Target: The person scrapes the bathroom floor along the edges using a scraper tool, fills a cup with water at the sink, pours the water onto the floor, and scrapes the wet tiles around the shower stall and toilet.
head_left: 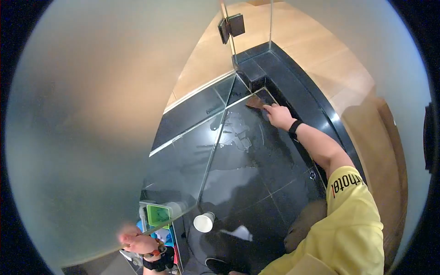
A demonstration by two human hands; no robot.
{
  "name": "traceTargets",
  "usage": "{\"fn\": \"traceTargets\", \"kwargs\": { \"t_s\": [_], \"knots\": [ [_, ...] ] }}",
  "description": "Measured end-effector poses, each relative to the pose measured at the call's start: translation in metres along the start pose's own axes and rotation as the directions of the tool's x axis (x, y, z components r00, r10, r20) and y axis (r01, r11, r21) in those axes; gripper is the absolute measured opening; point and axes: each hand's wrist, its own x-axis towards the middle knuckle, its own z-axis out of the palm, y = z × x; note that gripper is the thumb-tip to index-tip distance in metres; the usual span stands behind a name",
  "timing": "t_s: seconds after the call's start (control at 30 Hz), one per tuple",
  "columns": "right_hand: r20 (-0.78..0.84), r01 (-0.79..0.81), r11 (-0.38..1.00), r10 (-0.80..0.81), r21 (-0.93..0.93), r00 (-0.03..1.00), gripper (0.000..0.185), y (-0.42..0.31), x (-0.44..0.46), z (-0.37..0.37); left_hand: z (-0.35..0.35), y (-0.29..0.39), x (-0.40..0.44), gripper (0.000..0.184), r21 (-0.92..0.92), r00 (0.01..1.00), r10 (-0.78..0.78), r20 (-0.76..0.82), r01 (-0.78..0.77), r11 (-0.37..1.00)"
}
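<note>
Right hand [278, 115]: fingers are grasping a brown, fan-shaped tool [255, 101], upper centre, apparently reaching into a corner of the wet, black-tiled floor [238, 185]. Left hand [139, 242], lower left: fingers are gripping a frosted glass door [91, 151], probably steadying it.

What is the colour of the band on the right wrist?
The band is black; see the head view.

And there's a white cup [204, 222] low in my view, with a white scrap [240, 233] lying just to its right! Over to my left, a crowded caddy [178, 250], a bright green bin [158, 215] at its far end. Up top I spot a dark hinge [236, 25], beige wall tiles [311, 30] behind, and a black ledge [286, 71] curving down my right.
</note>
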Motion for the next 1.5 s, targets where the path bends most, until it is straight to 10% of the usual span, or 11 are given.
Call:
{"fn": "traceTargets", "kwargs": {
  "t_s": [0.33, 0.53, 0.73, 0.93, 1.5],
  "knots": [
    [0.066, -0.206, 0.978, 0.206, -0.001, 0.976, 0.027, 0.025, 0.037, -0.012, 0.003, -0.003, -0.001, 0.057, 0.010, 0.999, 0.038, -0.027, -0.038, 0.999],
    [0.105, 0.154, 0.988, -0.151, -0.023, 0.983, 0.032, 0.013, 0.045, -0.015, -0.004, -0.014, -0.001, 0.054, 0.033, 0.999, 0.039, -0.026, -0.038, 0.999],
    [0.274, -0.066, 0.995, 0.082, -0.068, 0.958, 0.031, 0.019, 0.066, -0.049, 0.002, -0.005, 0.000, 0.058, 0.045, 0.995, -0.017, -0.099, 0.021, 0.999],
    [0.316, 0.160, 0.981, -0.118, -0.107, 0.941, 0.030, 0.002, 0.069, -0.058, 0.001, -0.011, 0.001, 0.059, 0.091, 0.995, 0.043, -0.087, -0.035, 0.995],
    [0.345, -0.044, 0.996, 0.069, -0.077, 0.936, 0.028, 0.031, 0.085, -0.064, 0.009, 0.002, 0.007, 0.069, 0.228, 0.992, 0.020, -0.126, 0.010, 0.974]
  ]
}}
